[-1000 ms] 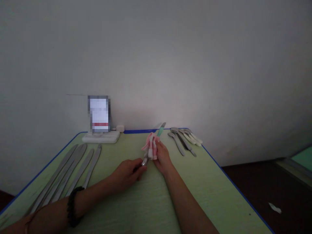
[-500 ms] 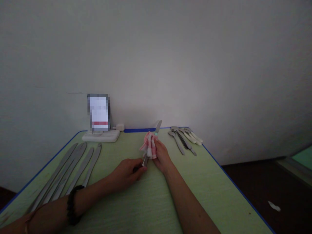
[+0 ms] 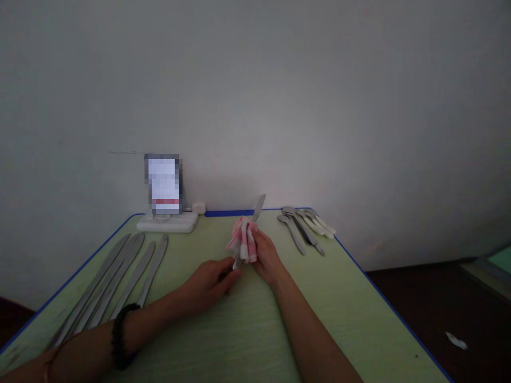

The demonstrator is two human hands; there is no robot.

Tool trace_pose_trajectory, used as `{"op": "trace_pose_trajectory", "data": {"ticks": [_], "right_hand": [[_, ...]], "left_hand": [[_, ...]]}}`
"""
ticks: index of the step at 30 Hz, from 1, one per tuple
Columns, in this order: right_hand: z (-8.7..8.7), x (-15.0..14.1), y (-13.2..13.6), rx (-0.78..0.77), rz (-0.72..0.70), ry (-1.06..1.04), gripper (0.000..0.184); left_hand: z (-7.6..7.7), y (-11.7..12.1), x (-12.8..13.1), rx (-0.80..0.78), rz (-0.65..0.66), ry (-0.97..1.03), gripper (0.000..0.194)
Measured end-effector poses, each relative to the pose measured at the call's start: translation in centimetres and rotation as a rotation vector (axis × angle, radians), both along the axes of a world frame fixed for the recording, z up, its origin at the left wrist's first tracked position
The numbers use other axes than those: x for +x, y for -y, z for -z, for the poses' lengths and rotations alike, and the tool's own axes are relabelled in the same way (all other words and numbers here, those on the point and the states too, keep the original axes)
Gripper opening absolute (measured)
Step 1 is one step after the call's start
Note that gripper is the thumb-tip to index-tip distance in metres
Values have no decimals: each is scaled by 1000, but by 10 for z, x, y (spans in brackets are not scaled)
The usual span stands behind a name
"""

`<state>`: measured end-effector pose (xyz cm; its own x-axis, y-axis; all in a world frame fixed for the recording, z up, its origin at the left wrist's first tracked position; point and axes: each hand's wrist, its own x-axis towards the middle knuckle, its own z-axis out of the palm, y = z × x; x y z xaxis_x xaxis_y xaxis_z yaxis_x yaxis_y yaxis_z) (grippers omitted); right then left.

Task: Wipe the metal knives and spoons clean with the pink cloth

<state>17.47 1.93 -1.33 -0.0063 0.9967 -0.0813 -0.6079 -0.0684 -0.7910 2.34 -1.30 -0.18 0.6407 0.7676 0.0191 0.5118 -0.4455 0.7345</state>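
Near the middle of the table, my left hand (image 3: pixel 213 279) is closed on the near end of a metal table knife (image 3: pixel 259 206). My right hand (image 3: pixel 266 256) grips a pink and white cloth (image 3: pixel 245 242) that is folded around the knife's middle. The blade tip sticks out beyond the cloth, pointing up and away toward the wall. The part of the knife inside the cloth is hidden. Left of my left hand, several silver knives (image 3: pixel 133 271) lie side by side, partly covered by my left forearm.
Several spoons, some with white handles, lie at the far right; the nearest spoon (image 3: pixel 294 234) is all metal. A phone-like screen (image 3: pixel 163 183) stands on a white base (image 3: pixel 167 222) at the back left, beside a white plug (image 3: pixel 198 208). The green table (image 3: pixel 319 308) has a blue edge against the wall.
The cloth has slid a little down the knife, toward my left hand, so more of the blade tip shows. Both hands stay in nearly the same place.
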Motion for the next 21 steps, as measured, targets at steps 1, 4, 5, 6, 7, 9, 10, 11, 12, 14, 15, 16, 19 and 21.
{"op": "trace_pose_trajectory", "data": {"ticks": [1,4,5,6,7,9,10,11,12,14,15,16,19,21], "right_hand": [[-1,0,0,8,-8,18,30],[-1,-1,1,49,-48,86,30],[0,0,1,65,-58,110,30],[2,0,1,80,-67,135,29],[3,0,2,95,-71,158,29],[5,0,2,117,-80,181,28],[5,0,3,119,-83,174,28],[4,0,4,114,-83,153,28],[3,0,5,100,-78,123,29],[1,-1,6,60,-70,61,31],[1,-1,7,43,-70,42,31],[0,0,7,30,-79,31,32],[0,1,9,27,-160,10,31],[-1,2,11,42,-236,10,30]], "left_hand": [[-1,0,0,-6,-9,17,28],[-1,1,0,-17,-25,53,27],[-1,1,0,-18,-25,56,27],[0,1,0,-14,-19,54,26],[0,1,0,-7,-9,47,26],[0,2,0,17,11,31,26],[0,2,0,24,19,24,26],[0,2,0,20,23,21,28],[0,1,0,8,19,28,30],[-1,1,0,-31,-3,56,34],[-2,1,-1,-50,-13,71,36],[-1,1,-1,-62,-23,83,36],[2,-1,-2,-83,-27,93,36],[5,-2,-3,-86,-28,90,38]]}}
